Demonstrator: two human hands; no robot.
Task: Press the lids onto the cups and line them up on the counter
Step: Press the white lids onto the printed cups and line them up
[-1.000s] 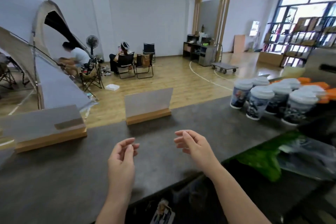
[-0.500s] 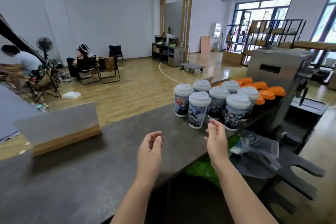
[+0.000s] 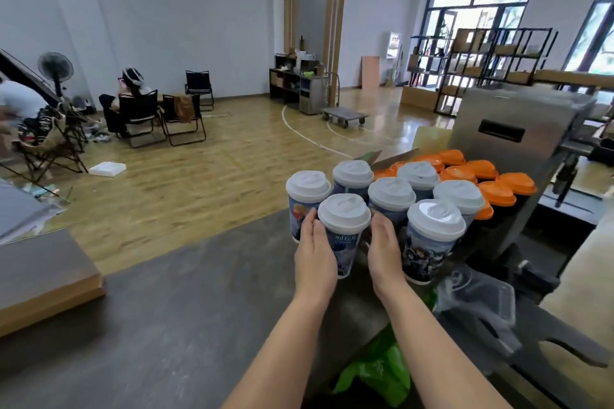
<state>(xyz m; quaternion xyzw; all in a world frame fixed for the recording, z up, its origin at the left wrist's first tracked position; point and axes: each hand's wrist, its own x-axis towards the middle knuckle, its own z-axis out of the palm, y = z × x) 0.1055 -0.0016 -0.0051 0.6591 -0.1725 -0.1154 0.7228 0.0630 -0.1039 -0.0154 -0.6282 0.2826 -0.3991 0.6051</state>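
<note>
Several printed paper cups with white lids stand bunched together on the dark counter (image 3: pixel 199 309), right of middle. The front cup (image 3: pixel 344 249) is held between both my hands. My left hand (image 3: pixel 314 252) lies flat against its left side and my right hand (image 3: pixel 385 249) against its right side, fingertips just under the lid's rim. The cup stands upright on the counter. A second lidded cup (image 3: pixel 435 236) is close on the right, another (image 3: pixel 307 189) just behind my left hand.
Several loose orange lids (image 3: pixel 498 189) lie behind the cups beside a steel machine (image 3: pixel 518 129). A clear plastic container (image 3: pixel 478 295) and a green bag (image 3: pixel 382 372) sit at the counter's near right edge. A wood-based sign stand (image 3: pixel 40 276) is at far left.
My view has swung right toward the cups. Both hands moved forward from above the bare counter and closed around the front cup's sides.
</note>
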